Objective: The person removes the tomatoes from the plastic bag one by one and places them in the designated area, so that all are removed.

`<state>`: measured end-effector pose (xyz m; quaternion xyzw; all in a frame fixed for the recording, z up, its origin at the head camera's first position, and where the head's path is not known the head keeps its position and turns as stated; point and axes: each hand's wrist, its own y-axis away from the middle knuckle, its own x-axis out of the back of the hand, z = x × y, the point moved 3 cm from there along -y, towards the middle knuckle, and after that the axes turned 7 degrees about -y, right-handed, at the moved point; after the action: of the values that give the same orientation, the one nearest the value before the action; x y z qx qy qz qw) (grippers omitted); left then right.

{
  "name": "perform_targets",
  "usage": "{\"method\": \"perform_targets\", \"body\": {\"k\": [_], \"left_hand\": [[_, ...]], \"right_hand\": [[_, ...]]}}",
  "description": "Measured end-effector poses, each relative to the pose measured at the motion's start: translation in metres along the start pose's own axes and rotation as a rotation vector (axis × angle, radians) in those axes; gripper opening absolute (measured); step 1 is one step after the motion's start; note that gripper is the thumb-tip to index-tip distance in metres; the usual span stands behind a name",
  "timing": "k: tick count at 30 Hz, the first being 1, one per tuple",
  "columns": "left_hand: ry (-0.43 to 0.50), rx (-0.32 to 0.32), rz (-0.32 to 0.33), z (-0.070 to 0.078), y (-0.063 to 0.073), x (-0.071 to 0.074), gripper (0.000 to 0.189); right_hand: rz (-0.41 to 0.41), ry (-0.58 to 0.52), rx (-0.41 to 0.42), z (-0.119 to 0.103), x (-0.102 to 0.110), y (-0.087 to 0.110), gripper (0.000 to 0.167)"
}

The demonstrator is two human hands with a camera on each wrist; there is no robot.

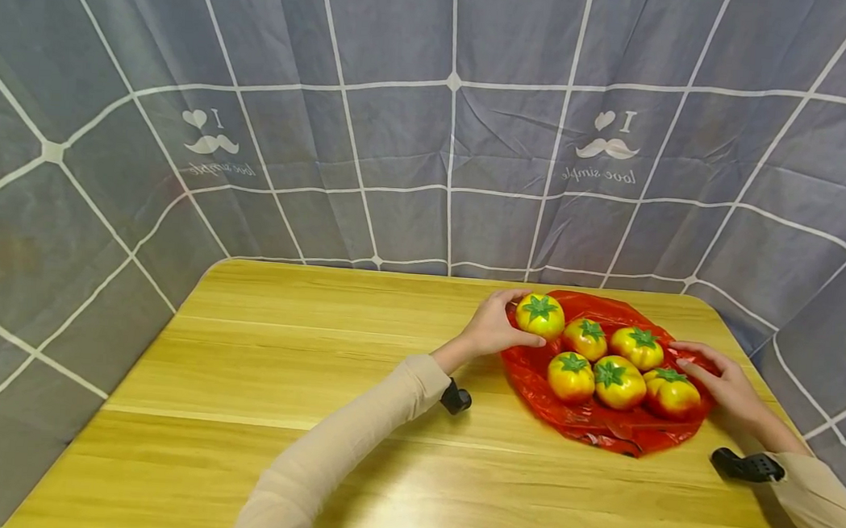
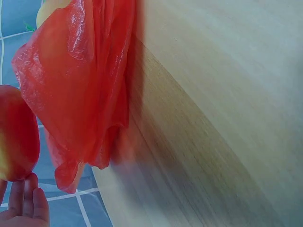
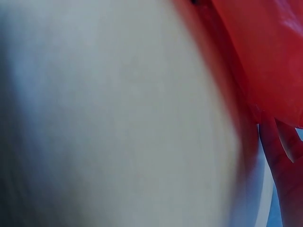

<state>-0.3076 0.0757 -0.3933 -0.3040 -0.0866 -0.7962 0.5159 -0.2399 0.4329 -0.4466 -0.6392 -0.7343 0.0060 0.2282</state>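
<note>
My left hand grips a glossy yellow-red tomato with a green star-shaped top, at the bag's far left edge. In the left wrist view, fingers touch the underside of that tomato, which shows red and yellow. Several similar tomatoes lie grouped on a spread red plastic bag. At the bag's right side, my right hand reaches over its edge beside the rightmost tomato, fingers extended. Its fingers touch the red plastic in the right wrist view; most of that hand is out of frame.
A wooden table extends left and forward of the bag. Behind it hangs a grey-blue curtain with white grid lines. Black wrist straps sit on the left wrist and right wrist. The table's right edge is close to the right arm.
</note>
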Motion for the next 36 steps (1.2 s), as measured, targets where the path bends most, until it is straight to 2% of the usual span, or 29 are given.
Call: {"method": "perform_targets", "body": {"k": [6, 14, 29, 36], "left_hand": [[-0.016, -0.009, 0.016, 0.0, 0.004, 0.006, 0.076], [-0.039, 0.013, 0.044, -0.002, 0.009, 0.012, 0.077], [0.015, 0.033, 0.091, -0.013, 0.018, 0.023, 0.079], [0.008, 0.032, 0.087, -0.02, 0.022, 0.028, 0.08]], "right_hand": [[0.011, 0.033, -0.028, 0.001, 0.0, 0.0, 0.034], [0.014, 0.049, -0.031, 0.001, 0.001, 0.0, 0.034], [0.007, 0.039, -0.02, 0.001, 0.001, 0.0, 0.034], [0.009, 0.061, -0.012, 0.001, 0.001, 0.0, 0.032]]}}
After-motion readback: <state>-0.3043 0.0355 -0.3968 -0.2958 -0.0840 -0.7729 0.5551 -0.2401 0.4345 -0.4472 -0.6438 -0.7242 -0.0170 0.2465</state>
